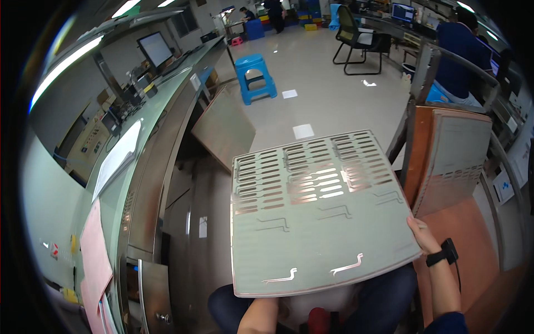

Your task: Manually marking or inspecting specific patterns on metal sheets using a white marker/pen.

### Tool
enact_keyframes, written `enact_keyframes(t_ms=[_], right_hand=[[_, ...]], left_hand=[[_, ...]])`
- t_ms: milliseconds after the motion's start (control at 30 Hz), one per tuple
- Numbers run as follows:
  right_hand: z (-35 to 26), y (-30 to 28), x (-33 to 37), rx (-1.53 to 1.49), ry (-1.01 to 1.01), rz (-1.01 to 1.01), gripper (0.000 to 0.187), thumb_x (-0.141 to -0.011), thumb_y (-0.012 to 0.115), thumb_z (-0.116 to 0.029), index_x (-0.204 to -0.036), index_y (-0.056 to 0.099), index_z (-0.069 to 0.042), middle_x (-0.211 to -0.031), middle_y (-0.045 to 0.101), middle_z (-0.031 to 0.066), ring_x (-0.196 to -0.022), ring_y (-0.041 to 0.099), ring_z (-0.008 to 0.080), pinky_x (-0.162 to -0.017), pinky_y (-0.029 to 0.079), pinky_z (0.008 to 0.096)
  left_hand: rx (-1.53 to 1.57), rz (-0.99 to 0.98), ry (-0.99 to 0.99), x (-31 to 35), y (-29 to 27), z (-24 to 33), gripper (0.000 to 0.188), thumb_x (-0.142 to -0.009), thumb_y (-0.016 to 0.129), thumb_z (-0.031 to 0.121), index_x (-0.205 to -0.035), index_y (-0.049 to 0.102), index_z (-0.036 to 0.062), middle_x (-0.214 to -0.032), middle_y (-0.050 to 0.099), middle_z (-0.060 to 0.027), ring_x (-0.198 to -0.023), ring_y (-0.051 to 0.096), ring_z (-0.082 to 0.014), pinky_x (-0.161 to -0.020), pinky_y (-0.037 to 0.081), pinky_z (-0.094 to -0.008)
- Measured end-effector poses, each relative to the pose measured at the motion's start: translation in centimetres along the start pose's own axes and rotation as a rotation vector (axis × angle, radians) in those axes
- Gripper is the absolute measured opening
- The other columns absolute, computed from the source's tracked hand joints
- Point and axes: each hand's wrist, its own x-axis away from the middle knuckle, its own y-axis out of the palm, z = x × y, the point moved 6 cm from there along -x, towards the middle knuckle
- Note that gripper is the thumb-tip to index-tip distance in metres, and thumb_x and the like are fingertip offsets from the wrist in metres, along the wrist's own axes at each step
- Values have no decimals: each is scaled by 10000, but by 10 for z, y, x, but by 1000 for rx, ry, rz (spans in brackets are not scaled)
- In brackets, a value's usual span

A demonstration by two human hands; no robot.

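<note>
A large pale grey-green circuit board panel [317,234], patterned with shiny copper strips and thin bent traces, is tilted above my lap. My right hand [421,234] grips its right edge near the lower corner, thumb on the upper face and the other fingers mostly out of sight. From below, my left forearm [259,316] reaches under the panel's lower edge, and the panel hides that hand. More panels of the same kind [459,145] lean upright in a stack to my right, against an orange-brown board [423,150].
A long workbench [158,111] with papers and a monitor [156,50] runs along the left. Below it leans another panel [225,125]. A blue stool [256,78] and a chair [361,42] stand ahead. Metal rack bars [467,64] rise at right, where a person [461,55] sits.
</note>
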Motion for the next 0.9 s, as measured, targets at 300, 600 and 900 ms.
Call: enact_keyframes(t_ms=[300,600,900], right_hand=[[-2,2,61,53,15,39,519,-992,554,-392,-1204,576,81,-1088,645,86,-1005,575,143,-890,445,262],[-16,-17,60,226,-312,259,463,-1032,459,-378,-1191,596,34,-1009,631,83,-932,567,149,-856,451,291],[-73,45,147,-13,-522,99,338,-969,565,-299,-1095,613,11,-939,635,62,-860,596,123,-806,486,273]], left_hand=[[-44,63,-59,36,-60,-12,447,-957,594,365,-1295,550,75,-1233,617,-60,-1158,550,-208,-983,424,-335],[-696,-301,-365,139,-73,-63,434,-961,593,353,-1288,563,69,-1221,626,-57,-1154,554,-205,-982,425,-329],[-1232,-1536,176,300,52,60,285,-962,565,147,-1217,609,28,-1168,639,-161,-1047,627,-296,-919,482,-352]])
